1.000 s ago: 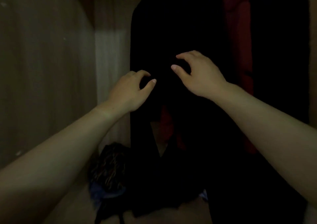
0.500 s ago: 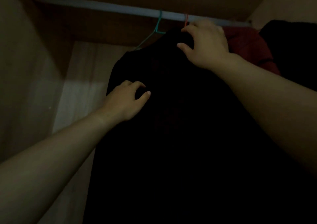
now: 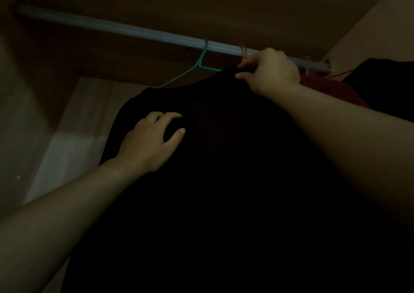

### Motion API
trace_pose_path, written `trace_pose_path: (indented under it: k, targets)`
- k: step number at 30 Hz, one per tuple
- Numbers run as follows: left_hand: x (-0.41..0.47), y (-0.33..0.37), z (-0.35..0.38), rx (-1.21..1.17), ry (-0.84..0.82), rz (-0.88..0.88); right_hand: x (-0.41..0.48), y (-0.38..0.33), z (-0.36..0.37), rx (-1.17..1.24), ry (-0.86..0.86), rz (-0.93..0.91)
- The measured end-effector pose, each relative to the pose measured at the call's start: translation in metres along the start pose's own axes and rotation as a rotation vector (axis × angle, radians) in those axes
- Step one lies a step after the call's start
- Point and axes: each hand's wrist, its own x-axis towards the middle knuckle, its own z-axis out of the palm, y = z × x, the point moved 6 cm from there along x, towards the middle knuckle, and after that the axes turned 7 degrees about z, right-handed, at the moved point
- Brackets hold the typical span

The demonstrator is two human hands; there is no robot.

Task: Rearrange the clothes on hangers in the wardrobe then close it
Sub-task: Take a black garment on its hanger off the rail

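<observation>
Inside the wardrobe [image 3: 33, 113], a black garment [image 3: 224, 203] hangs toward the right end of the rail [image 3: 112, 27], with red cloth [image 3: 331, 91] just beyond it. The right hand [image 3: 271, 73] pinches the garment's top edge. The left hand [image 3: 147, 144] lies on its front with curled fingers; I cannot tell whether it grips. A green hanger [image 3: 201, 61] carries the garment.

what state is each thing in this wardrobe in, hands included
rail: fixed across the top, carrying hangers
green hanger: hooked on the rail, inside the black garment
black garment: hanging on the green hanger
red hanger: hooked on the rail
red garment: hanging right of the black garment, mostly hidden
right hand: pinches the black garment's top edge
left hand: fingers curled against the black garment; grip unclear in the dark
</observation>
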Motion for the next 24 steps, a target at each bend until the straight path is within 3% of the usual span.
trace_pose_path:
  k: [9,13,20,24]
  targets:
    - [0.009,0.010,-0.035,0.039,0.132,0.022,-0.019,0.002,-0.022,0.073,0.150,0.036]
    - [-0.012,0.018,-0.049,0.260,0.231,0.024,-0.078,0.015,-0.002,0.164,0.065,0.027]
    - [-0.089,0.038,-0.044,0.350,0.074,0.106,-0.194,0.040,0.000,0.338,0.082,0.002]
    - [-0.142,0.057,-0.047,0.199,0.048,0.110,-0.261,0.046,-0.002,0.366,-0.020,-0.037]
